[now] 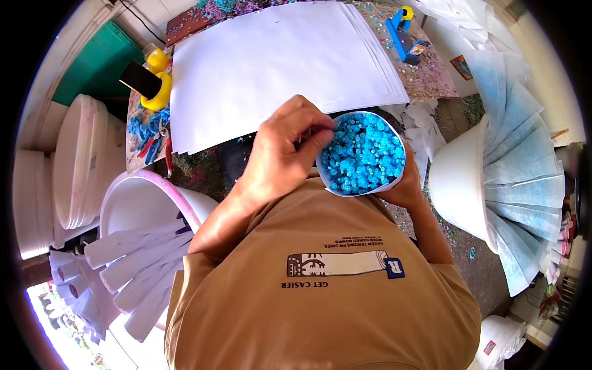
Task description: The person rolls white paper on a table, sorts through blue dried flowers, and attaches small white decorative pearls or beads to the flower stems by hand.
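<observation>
A white paper cone (321, 166) full of small, bright-blue flower clusters (364, 154) stands mouth-up in front of my body. My right hand (404, 188) grips it from the right side, its fingers mostly hidden behind the paper. My left hand (287, 148) is closed at the cone's upper-left rim, thumb and finger pinched there; whether they hold the paper or some flowers is hard to make out. Just beyond both hands, a stack of large white paper sheets (277, 55) lies on the worktable (431, 86).
Yellow dispenser (157, 92) with a dark phone, blue scraps (145, 126) and red-handled tools (166, 154) lie left. A blue dispenser (404, 40) stands back right. White tubs (456, 191) (129, 197) with wrapped bundles flank me. Stacked white lids (77, 163) are left. Paper scraps (419, 129) hang right.
</observation>
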The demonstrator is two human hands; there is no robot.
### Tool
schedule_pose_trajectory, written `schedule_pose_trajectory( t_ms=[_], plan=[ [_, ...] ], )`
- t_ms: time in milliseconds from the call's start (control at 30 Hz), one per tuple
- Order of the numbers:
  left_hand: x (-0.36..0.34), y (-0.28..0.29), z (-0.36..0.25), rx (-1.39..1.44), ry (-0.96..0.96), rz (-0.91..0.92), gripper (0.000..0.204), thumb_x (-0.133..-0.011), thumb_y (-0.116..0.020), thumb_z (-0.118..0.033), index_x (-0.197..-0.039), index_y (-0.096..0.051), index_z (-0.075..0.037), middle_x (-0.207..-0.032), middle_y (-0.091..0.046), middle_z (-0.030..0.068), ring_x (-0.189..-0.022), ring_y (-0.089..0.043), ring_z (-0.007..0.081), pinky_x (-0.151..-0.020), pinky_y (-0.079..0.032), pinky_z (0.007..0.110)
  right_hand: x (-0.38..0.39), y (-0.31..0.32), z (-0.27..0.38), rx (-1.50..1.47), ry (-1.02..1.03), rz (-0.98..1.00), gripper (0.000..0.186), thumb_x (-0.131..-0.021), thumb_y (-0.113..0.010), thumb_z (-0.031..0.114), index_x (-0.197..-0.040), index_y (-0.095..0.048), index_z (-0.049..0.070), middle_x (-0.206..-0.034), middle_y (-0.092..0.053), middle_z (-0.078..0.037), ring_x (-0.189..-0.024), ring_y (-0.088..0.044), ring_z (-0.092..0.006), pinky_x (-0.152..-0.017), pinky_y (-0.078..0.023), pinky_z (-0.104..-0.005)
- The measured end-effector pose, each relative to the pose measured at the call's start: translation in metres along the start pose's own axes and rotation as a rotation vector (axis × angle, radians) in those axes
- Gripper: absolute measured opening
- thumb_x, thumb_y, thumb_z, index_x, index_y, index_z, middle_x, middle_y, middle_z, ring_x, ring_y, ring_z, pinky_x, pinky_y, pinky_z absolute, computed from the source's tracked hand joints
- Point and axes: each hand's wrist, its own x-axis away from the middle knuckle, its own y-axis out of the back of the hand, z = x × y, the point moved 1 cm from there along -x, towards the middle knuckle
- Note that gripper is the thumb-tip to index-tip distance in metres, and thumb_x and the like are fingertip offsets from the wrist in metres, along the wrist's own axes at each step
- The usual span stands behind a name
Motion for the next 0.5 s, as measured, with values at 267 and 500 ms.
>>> schedule_pose_trajectory(
  t_ms=[267,500],
  plan=[
    [0.012,-0.009,0.006,-0.208,0.060,-0.042,0.021,-0.078,-0.078,0.001,-0.096,-0.069,0.002,-0.090,-0.059,0.0087,-0.079,-0.058,0.0201,-0.070,-0.048,0.031,-0.002,-0.002,-0.002,-0.016,0.049,0.030,0.104,-0.059,-0.098,0.027,-0.144,-0.045,0.000,-0.134,-0.057,-0.023,-0.125,-0.057,-0.0394,-0.106,-0.046,-0.0452],
    [0.008,-0.004,0.024,0.236,0.267,-0.146,0.011,-0.092,-0.067,0.000,-0.102,-0.064,0.000,-0.087,-0.059,0.0039,-0.071,-0.054,0.0131,-0.062,-0.044,0.025,-0.004,-0.002,-0.003,-0.014,0.068,0.047,0.102,-0.059,-0.097,0.026,-0.143,-0.045,-0.001,-0.134,-0.058,-0.024,-0.123,-0.058,-0.0411,-0.105,-0.046,-0.0456]
  ],
)
